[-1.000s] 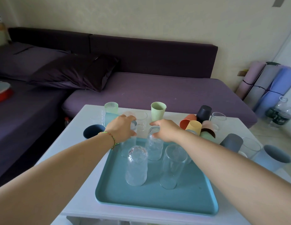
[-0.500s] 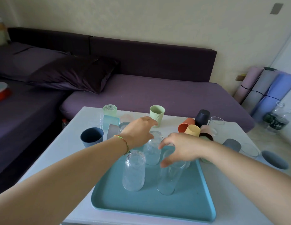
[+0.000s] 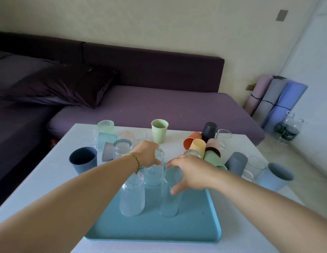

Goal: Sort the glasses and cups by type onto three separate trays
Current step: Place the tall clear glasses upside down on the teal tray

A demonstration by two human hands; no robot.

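From the head view, both forearms reach forward over the teal tray (image 3: 159,230) on the white desk (image 3: 45,189), where tall clear glasses (image 3: 132,198) stand upright. The left hand (image 3: 147,155), palm down, sits against the rear glass (image 3: 152,175), its fingers hidden, so its grip cannot be told. The right hand (image 3: 191,172) is spread loosely above the front right glass (image 3: 169,203), holding nothing.
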